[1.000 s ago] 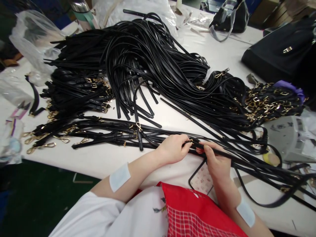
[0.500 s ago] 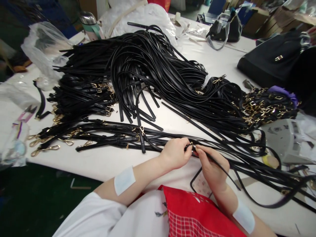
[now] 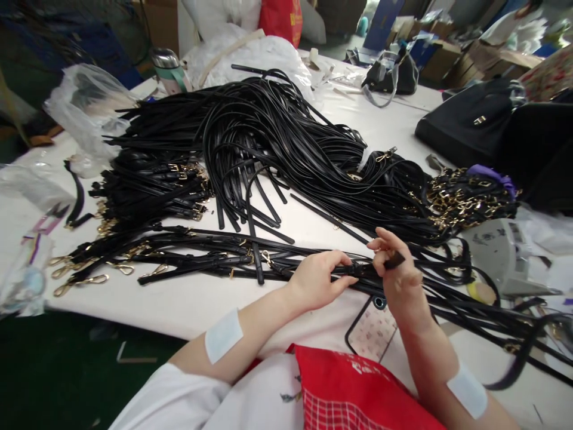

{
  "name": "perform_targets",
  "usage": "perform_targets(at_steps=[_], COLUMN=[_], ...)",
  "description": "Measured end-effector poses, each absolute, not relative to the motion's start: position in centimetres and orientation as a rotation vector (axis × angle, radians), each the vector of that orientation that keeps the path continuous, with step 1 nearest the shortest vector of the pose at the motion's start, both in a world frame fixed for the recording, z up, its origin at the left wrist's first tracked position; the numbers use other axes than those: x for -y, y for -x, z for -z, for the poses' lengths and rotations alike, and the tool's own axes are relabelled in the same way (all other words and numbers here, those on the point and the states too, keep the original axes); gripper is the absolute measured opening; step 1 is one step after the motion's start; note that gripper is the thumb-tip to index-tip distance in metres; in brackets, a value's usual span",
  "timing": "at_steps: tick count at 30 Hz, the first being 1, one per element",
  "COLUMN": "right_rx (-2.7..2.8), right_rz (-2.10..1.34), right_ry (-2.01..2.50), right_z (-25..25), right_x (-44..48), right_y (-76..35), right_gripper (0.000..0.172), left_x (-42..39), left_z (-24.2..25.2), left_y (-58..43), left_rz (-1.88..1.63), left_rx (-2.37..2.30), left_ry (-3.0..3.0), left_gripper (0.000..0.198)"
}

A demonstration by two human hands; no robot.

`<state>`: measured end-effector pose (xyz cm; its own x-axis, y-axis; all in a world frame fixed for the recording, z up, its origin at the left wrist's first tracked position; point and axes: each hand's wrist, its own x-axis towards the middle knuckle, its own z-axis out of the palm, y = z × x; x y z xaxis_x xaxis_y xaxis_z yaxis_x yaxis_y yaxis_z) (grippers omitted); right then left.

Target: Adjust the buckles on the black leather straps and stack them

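Low over the near side of the table, my left hand is closed, with thumb and fingers pinching a black strap. Just to the right, my right hand grips the same strap, and a dark end of it sticks out past the fingers. Some of the right fingers are raised. The strap's small fittings between the hands are too small to make out. Under and beside the hands run more black straps with gold clasps at their left ends.
A large heap of black straps fills the table's middle. Buckled straps lie left of it. A phone lies below my right hand. Gold-chained pieces, a grey container and black bags are at right. A flask stands behind.
My right hand has risen and turned from a close pinch beside my left hand, drawing slightly right with the strap. More of the phone now shows. The view has tilted up slightly.
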<state>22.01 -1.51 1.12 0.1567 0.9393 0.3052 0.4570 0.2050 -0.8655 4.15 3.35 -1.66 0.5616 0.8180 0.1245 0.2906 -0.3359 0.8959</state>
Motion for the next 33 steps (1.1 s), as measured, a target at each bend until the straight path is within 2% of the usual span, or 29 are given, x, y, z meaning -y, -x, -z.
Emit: perform_targets(at_steps=[1,4,6,21,28,33], right_rx=[1.462,1.497,1.541,1.761,1.859,1.729], right_rz=[-0.611,-0.635,-0.659,-0.934,-0.806,-0.727], right_ry=[1.419,1.462,1.463,1.534,1.535,1.507], right_z=[-1.2,-1.3,-1.4,-1.9,-1.1,-0.3], right_x=[1.5,1.6,1.8,2.5,2.2,2.7], right_y=[-22.0,-22.2,-22.5,-26.4,-25.1,-24.0], right_gripper=[0.064,0.037,0.031,0.039,0.034,0.031], left_x=[-3.3,-3.3,-3.3,-3.2,-3.0,-2.9], left_z=[1.7,1.8,1.9,1.9,1.9,1.9], left_y=[-4.2,-4.2,-4.2,-4.3,-4.5,-4.4], left_rz=[-0.733,-0.741,-0.731,-0.902,-0.814,-0.882], left_rx=[-0.899,-0.866,-0.865,-0.811,-0.761,-0.814], left_ry=[-1.888,-1.908,-1.940,-1.740,-1.806,-1.841], left_gripper=[0.023,0.023,0.024,0.023,0.022,0.023])
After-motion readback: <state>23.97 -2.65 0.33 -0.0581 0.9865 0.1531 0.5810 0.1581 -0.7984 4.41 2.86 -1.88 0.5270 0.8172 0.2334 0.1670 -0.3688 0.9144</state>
